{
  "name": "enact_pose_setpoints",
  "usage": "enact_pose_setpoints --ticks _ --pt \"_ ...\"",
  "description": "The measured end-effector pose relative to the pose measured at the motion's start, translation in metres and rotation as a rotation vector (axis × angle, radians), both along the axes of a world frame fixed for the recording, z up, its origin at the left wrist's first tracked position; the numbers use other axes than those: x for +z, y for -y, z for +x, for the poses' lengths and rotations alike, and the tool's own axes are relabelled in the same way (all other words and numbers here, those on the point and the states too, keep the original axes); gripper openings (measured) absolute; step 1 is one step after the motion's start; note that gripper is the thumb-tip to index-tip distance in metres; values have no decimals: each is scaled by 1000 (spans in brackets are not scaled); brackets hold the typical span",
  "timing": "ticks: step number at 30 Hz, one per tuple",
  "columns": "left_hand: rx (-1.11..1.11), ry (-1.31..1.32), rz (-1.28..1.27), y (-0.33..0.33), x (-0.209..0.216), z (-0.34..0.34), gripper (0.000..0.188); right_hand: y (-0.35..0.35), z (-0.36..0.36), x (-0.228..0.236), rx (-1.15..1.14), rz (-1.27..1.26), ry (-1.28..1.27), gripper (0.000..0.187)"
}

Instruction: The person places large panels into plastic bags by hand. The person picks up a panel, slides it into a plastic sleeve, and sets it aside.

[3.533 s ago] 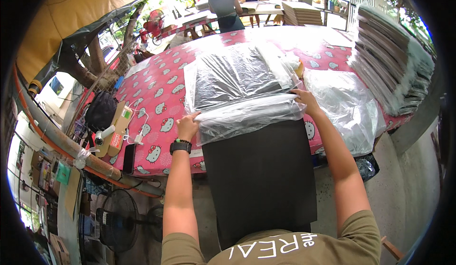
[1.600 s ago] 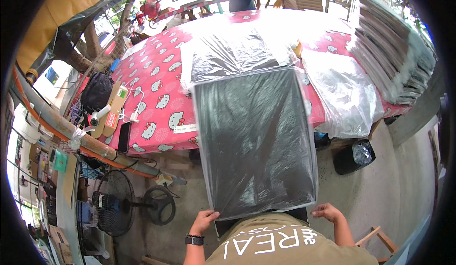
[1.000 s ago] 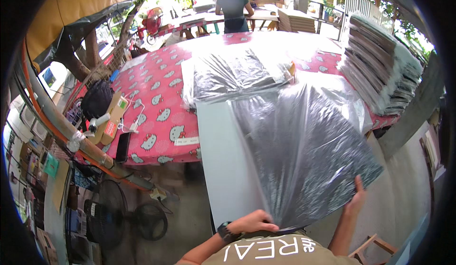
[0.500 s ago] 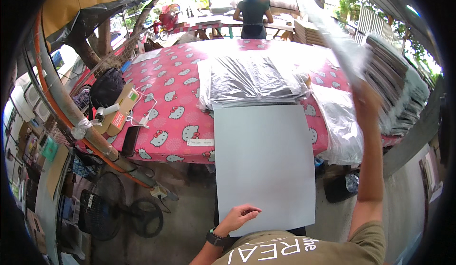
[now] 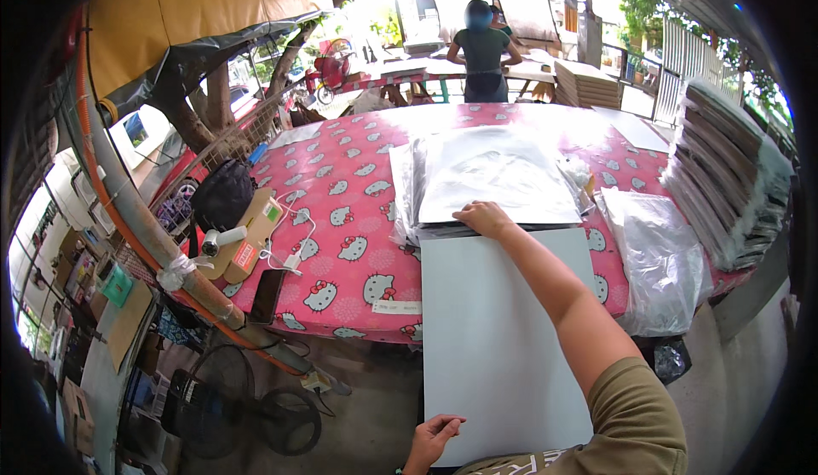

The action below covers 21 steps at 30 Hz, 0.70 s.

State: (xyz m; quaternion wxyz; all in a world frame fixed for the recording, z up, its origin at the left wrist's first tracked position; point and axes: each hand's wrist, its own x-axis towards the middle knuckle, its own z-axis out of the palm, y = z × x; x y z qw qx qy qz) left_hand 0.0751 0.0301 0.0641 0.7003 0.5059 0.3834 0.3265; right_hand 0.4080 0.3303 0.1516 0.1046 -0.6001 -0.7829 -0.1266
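Observation:
My right hand (image 5: 484, 218) is at the near edge of a white sheet (image 5: 503, 172), its fingers closed over that edge. This sheet lies on a stack of dark, plastic-wrapped flat pieces (image 5: 407, 194) on the table. A large pale board or sheet (image 5: 503, 330) slopes from the stack down toward my body. Over the lower left part of the board is my left hand (image 5: 436, 437), fingers loosely curled, a gap beside the thumb, and nothing in it. My right forearm crosses above the board.
On the pink patterned table (image 5: 324, 245) are a phone (image 5: 267, 296), a cardboard box (image 5: 247, 241), a black bag (image 5: 223, 195) and clear plastic bags (image 5: 652, 253). A tall wrapped stack (image 5: 724, 172) stands at right. A black fan (image 5: 209, 403) is lower left. Another person (image 5: 486, 57) stands far back.
My right hand has swung the white sheet down from the upper right onto the wrapped stack. My left hand stays over the board. The whole view has shifted.

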Motion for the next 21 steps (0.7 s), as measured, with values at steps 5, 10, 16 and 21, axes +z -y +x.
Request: enact_pose_setpoints --ticks 5,10,16,21 --pt "42 -5 -15 -14 -4 -4 18 -23 13 -27 -16 -227 -323 42" --pt "133 65 4 -25 6 -6 13 -31 35 -4 -142 -40 -401 73" --pt "246 53 10 -30 10 -14 11 -20 91 -26 -175 -352 -297 57" --pt "549 -35 88 -36 -15 -8 18 7 89 -13 -213 -141 -489 19"
